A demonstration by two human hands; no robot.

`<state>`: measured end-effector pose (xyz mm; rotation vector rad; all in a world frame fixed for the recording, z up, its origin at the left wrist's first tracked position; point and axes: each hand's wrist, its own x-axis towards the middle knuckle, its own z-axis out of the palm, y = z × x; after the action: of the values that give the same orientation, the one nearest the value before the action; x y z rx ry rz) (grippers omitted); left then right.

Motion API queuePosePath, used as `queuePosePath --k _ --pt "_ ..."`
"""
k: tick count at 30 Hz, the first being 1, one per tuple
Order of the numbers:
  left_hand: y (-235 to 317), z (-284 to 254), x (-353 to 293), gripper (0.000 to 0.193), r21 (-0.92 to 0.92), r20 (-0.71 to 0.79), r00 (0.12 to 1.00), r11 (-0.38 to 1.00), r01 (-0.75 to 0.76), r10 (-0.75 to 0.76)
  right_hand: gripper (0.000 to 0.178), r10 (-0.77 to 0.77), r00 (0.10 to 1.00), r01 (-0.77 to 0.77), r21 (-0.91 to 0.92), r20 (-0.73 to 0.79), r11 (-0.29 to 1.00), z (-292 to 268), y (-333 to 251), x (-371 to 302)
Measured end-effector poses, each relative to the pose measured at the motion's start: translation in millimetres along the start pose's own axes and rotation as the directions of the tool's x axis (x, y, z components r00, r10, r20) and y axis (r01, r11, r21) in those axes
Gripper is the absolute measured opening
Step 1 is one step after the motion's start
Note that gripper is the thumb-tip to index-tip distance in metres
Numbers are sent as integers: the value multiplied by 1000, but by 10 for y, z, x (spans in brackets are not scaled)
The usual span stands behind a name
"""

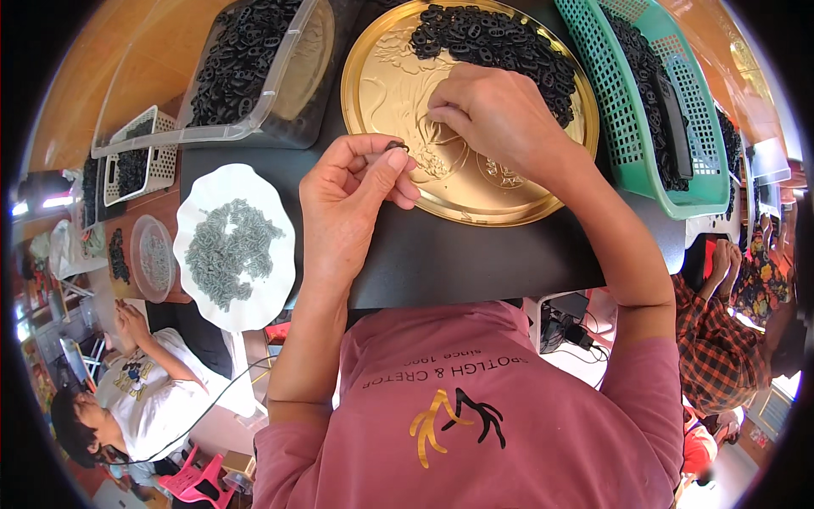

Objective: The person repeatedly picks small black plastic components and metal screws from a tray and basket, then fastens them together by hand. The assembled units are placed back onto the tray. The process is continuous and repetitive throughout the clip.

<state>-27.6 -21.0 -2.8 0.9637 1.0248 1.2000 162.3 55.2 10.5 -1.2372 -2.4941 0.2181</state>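
My left hand (pixel 343 195) is closed in a pinch, thumb against forefinger, on a small black part (pixel 396 146) at the near left rim of a round gold tray (pixel 373 89). Over the tray's middle is my right hand (pixel 504 119), its fingers curled together; what they hold, if anything, is hidden. Many loose black oval parts with holes (pixel 487 34) lie heaped along the tray's far and right side, partly behind that hand. To the left, a white scalloped plate (pixel 192 246) bears a heap of small, thin grey pieces (pixel 229 254).
A clear plastic bin (pixel 263 119) of black parts stands at the far left, a green perforated basket (pixel 632 161) of them at the right. Farther left are a white basket (pixel 161 165) and a round clear tub (pixel 155 288). People sit at left (pixel 157 390) and right (pixel 721 356).
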Motion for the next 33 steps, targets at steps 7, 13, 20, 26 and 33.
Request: queuePosePath --k 7,13,20,26,33 --pt "-16 -7 31 17 -28 -17 1000 1000 3 -4 11 -99 994 105 -224 34 969 110 7 111" --pt "30 26 62 17 -123 4 1000 992 20 -20 11 -151 987 141 -138 -64 980 109 70 137" --pt "83 68 101 18 -162 47 996 984 80 -73 9 240 971 -188 621 0 761 -134 -12 -60" --pt "92 188 132 20 -164 70 995 983 87 -77 15 336 931 -276 876 141 395 -291 -145 -224" --pt "88 276 151 16 -188 99 993 979 75 -57 16 340 934 -225 919 109 324 -257 -101 -297"
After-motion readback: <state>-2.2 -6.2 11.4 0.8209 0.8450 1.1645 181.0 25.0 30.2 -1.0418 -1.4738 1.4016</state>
